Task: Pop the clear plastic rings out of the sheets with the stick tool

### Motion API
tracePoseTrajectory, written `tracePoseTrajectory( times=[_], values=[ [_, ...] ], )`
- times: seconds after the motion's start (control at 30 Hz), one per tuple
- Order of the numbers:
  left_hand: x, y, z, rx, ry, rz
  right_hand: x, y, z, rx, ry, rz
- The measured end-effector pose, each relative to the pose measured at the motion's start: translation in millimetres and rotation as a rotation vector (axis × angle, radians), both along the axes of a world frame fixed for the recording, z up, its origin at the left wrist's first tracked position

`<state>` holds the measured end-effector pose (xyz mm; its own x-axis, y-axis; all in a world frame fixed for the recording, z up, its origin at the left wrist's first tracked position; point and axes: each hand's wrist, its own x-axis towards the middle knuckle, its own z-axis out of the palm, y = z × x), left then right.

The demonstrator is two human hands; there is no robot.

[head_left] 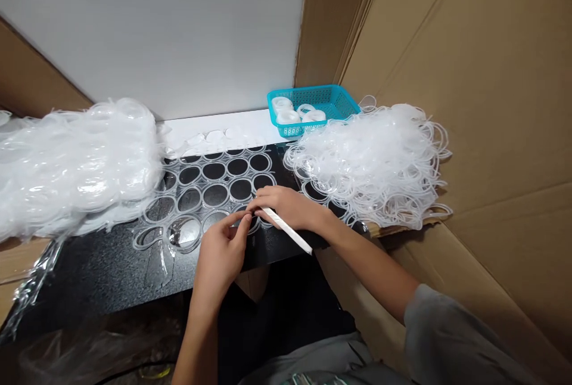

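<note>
- On the black bench: clear punched sheet (210,191), most holes already empty; one disc (185,233) remains near the front edge.
- Right hand (286,206) fingers clamped on white stick (288,231).
- Left hand (221,254) fingertips pinched together at sheet edge.
- Ring pile (375,164) right; blue basket (313,108) holds few discs.

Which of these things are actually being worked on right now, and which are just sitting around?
In use:
left hand and right hand, fingers on the clear plastic sheet of rings
white stick, in the right hand

Lying about:
pile of loose rings
heap of clear plastic
blue basket
cardboard wall
</note>
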<state>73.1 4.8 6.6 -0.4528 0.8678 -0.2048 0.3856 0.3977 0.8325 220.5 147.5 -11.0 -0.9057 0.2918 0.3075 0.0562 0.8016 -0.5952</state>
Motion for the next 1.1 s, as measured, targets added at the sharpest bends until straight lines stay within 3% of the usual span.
tracePoseTrajectory(
  times=[0.2, 0.3, 0.43, 0.6, 0.77, 0.97, 1.1],
  values=[
    [-7, 4, -3.4, -0.052, 0.163, -0.067, 9, 0, -10.8, -0.190, 0.063, -0.007],
    [-4, 3, -1.8, -0.034, 0.191, -0.073, 8, 0, -14.6, -0.172, 0.034, -0.051],
    [-3, -5, -0.7, 0.072, 0.178, 0.015, 3, -1, -18.4, -0.092, 0.027, -0.075],
    [-3, -24, -0.3, 0.120, 0.086, 0.104, 2, -1, -18.5, -0.041, 0.019, -0.096],
    [-5, -36, 2.3, 0.260, 0.025, 0.160, 5, -5, -10.9, -0.113, 0.082, -0.094],
    [-8, -45, 3.5, 0.316, -0.304, 0.250, -1, -44, 10.3, -0.216, 0.275, -0.101],
    [-6, -51, 8.1, 0.366, -0.386, 0.322, -6, -71, 21.1, -0.389, 0.346, -0.081]
  ],
)
